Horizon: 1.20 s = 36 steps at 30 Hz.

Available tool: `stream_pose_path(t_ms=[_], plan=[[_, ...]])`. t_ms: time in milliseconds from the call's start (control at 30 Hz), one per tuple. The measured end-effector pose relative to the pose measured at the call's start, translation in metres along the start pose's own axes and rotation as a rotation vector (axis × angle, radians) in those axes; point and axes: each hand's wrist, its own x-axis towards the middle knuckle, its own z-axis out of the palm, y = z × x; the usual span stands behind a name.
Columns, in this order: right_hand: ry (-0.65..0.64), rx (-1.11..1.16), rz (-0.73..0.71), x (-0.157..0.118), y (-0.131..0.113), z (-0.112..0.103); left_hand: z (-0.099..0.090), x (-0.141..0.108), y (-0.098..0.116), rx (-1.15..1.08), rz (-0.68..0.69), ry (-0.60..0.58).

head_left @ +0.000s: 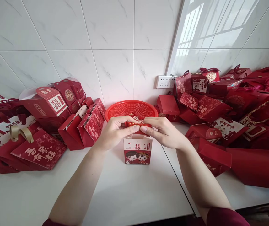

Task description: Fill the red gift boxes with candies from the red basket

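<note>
A small upright gift box (pixel 137 152) stands on the white table in front of me, white above and red below, with two cartoon figures and a red double-happiness character. Just over its top, my left hand (pixel 116 130) and my right hand (pixel 161 129) meet, thumbs almost touching. Both are closed on a red gold-specked piece (pixel 137 124). I cannot tell whether this piece belongs to the box or is separate. Right behind my fingers is a red plastic basket (pixel 131 108) with small red-and-gold wrapped items (pixel 135 117) in it, partly hidden.
Red gift boxes (pixel 39 150) are piled on the left, some with ribbon loops. More red boxes and bags (pixel 209 106) crowd the right side. A white power strip (pixel 165 82) is on the tiled wall (pixel 113 62). A seam (pixel 175 171) runs between two tabletops.
</note>
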Motion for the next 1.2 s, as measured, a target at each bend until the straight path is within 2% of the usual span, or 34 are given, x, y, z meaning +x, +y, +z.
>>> stream_pose_path(t_ms=[200, 333, 500, 700, 833, 933, 1033, 1133, 1200], plan=[[-0.015, 0.107, 0.055, 0.001, 0.003, 0.001, -0.004, 0.0, -0.001, -0.001, -0.053, 0.029], [-0.02, 0.198, 0.12, 0.001, 0.004, 0.004, -0.012, -0.002, 0.004, 0.024, -0.135, -0.026], [0.031, 0.289, 0.159, 0.001, 0.005, 0.007, -0.02, -0.003, 0.007, 0.153, -0.12, -0.018], [-0.09, 0.337, 0.161, 0.002, 0.007, 0.008, -0.02, -0.003, 0.009, 0.176, -0.096, -0.064], [-0.144, 0.461, 0.138, 0.004, 0.005, 0.009, -0.02, -0.004, 0.009, 0.147, -0.109, -0.121], [-0.155, 0.556, 0.103, 0.004, 0.005, 0.01, -0.021, -0.004, 0.008, 0.137, -0.108, -0.121], [-0.045, 0.457, 0.101, 0.003, 0.005, 0.008, -0.024, -0.002, 0.003, 0.126, -0.106, -0.126], [0.125, 0.14, 0.027, 0.001, 0.007, 0.006, -0.027, 0.003, -0.003, 0.06, -0.188, -0.156], [0.177, -0.131, -0.082, 0.001, 0.01, 0.006, -0.027, 0.005, -0.006, 0.025, -0.256, -0.152]])
